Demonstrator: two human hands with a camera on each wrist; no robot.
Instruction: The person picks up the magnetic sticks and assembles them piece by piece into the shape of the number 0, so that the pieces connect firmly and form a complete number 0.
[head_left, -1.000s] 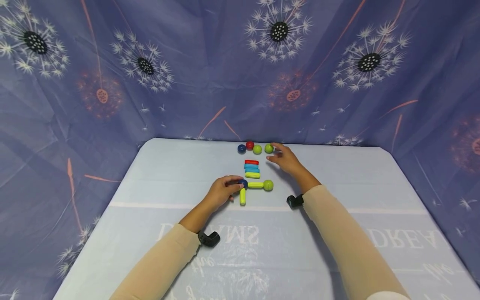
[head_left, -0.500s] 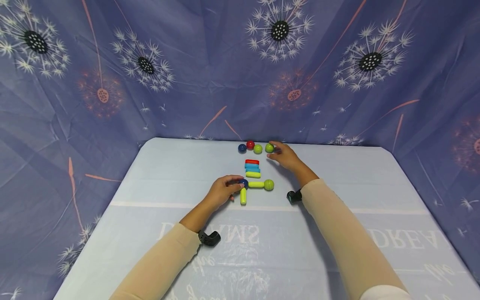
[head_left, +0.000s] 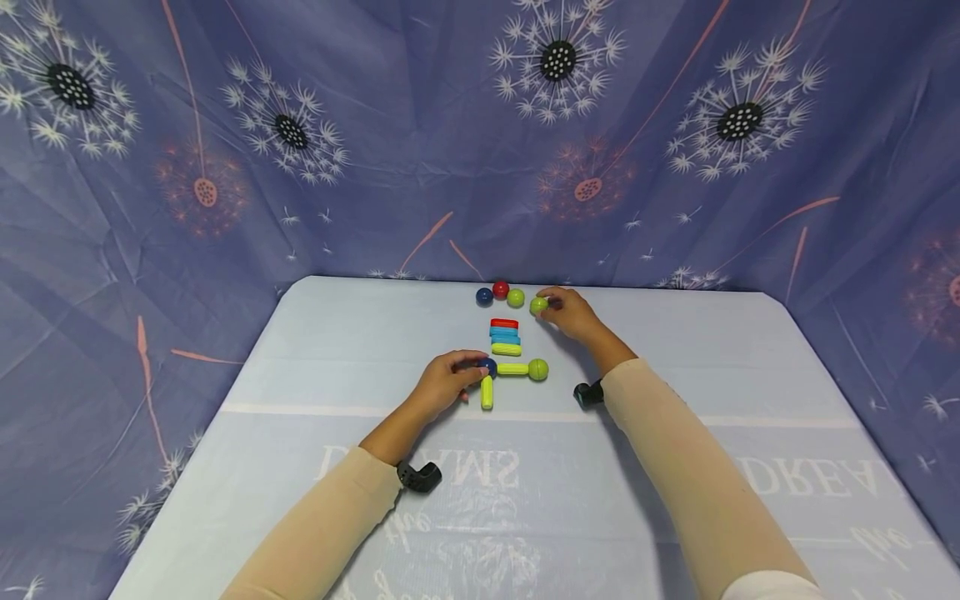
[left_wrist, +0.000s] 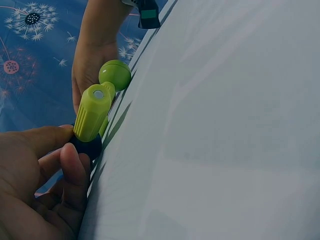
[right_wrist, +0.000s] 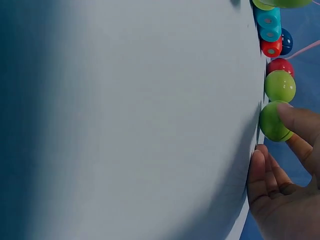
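Note:
The left hand (head_left: 441, 385) pinches a dark blue ball (head_left: 489, 367) between thumb and fingers. From that ball one yellow-green stick (head_left: 513, 369) runs right to a green ball (head_left: 537, 369), and another yellow-green stick (head_left: 487, 393) points toward the person. In the left wrist view the near stick (left_wrist: 93, 115) hides part of the blue ball (left_wrist: 89, 146). Farther back, the right hand (head_left: 573, 315) pinches a separate green ball (head_left: 538, 306); the right wrist view shows thumb and finger on this ball (right_wrist: 275, 121), the other fingers loosely bent below.
Behind the joined pieces lies a row of sticks: red (head_left: 504, 323), two blue (head_left: 505, 340) and yellow-green (head_left: 506, 350). Near the table's back edge stand a dark blue ball (head_left: 484, 297), a red ball (head_left: 501, 290) and a green ball (head_left: 516, 297). A patterned curtain (head_left: 420, 150) hangs behind.
The right hand's fingers have closed on the rightmost green ball in the back row, and that ball has shifted slightly toward the person. The left hand stays at the blue ball.

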